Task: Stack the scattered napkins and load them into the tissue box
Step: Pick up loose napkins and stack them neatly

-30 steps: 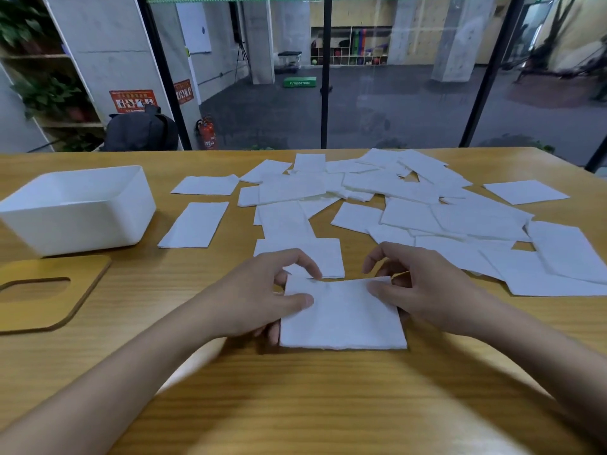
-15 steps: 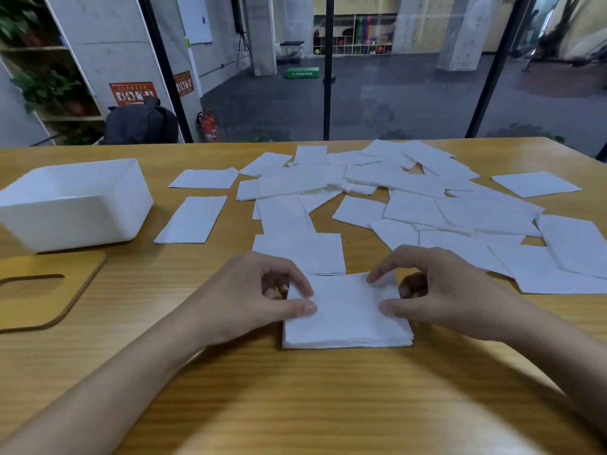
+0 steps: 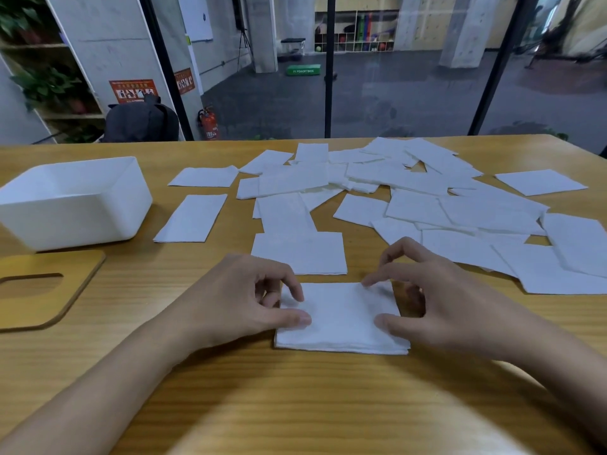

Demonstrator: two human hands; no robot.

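Note:
A small stack of white napkins (image 3: 341, 320) lies on the wooden table in front of me. My left hand (image 3: 236, 297) pinches its left edge, thumb on top and curled fingers at the far corner. My right hand (image 3: 450, 300) pinches the right side, thumb on the stack and index fingertip at the far edge. Several loose napkins (image 3: 427, 208) are scattered behind and to the right, one single napkin (image 3: 299, 254) just behind the stack. The white tissue box (image 3: 75, 218) stands open and empty at the left.
A wooden lid with a slot (image 3: 49, 307) lies flat in front of the box. Two separate napkins (image 3: 192, 218) lie between the box and the main scatter. A glass wall runs along the table's far edge.
The stack has been squared up and drawn a little nearer to me. Both hands have shifted from its far corners to its sides, thumbs now on top.

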